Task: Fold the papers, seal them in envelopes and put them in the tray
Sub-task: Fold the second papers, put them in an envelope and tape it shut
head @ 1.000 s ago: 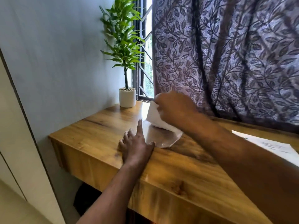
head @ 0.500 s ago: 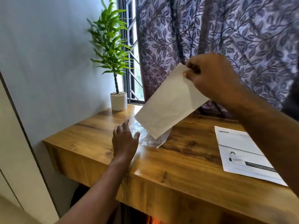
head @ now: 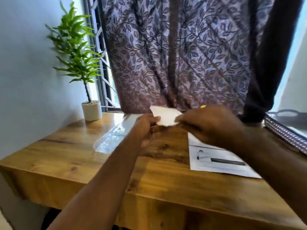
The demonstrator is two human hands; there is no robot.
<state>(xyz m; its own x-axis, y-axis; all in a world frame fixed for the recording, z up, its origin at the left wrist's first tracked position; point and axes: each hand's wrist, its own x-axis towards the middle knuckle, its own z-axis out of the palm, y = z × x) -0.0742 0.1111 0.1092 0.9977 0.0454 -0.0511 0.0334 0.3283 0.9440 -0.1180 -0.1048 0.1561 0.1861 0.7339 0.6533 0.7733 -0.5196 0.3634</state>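
From my remote seat, the leaf-patterned curtain [head: 174, 55] fills most of the far side, hanging down to the back edge of the wooden table [head: 166, 188]. The table runs across the whole near half of the view. A dark cloth [head: 269, 63] hangs to the right of the curtain. At the far left, against the pale wall [head: 29, 80], a green plant [head: 74, 47] stands upright just beside the window grille [head: 103, 77].

On the right part of the table a printed sheet [head: 216, 161] lies flat, unfolded, and my right forearm crosses over its far right corner. Left of centre a clear plastic sleeve [head: 113, 136] lies flat on the wood, glinting, and reaches toward the far edge.

Both of my arms reach in from the near side. My right hand [head: 207, 125] is curled round the right end of the white envelope [head: 166, 117]. My left hand [head: 146, 128] pinches its left end. The picture is blurred there, so I cannot tell how the single fingers lie. The envelope is raised off the table between the two hands, near the far edge and in front of the curtain hem, well apart from the printed sheet.

The plant's small white pot [head: 91, 110] sits on the far left corner of the table.
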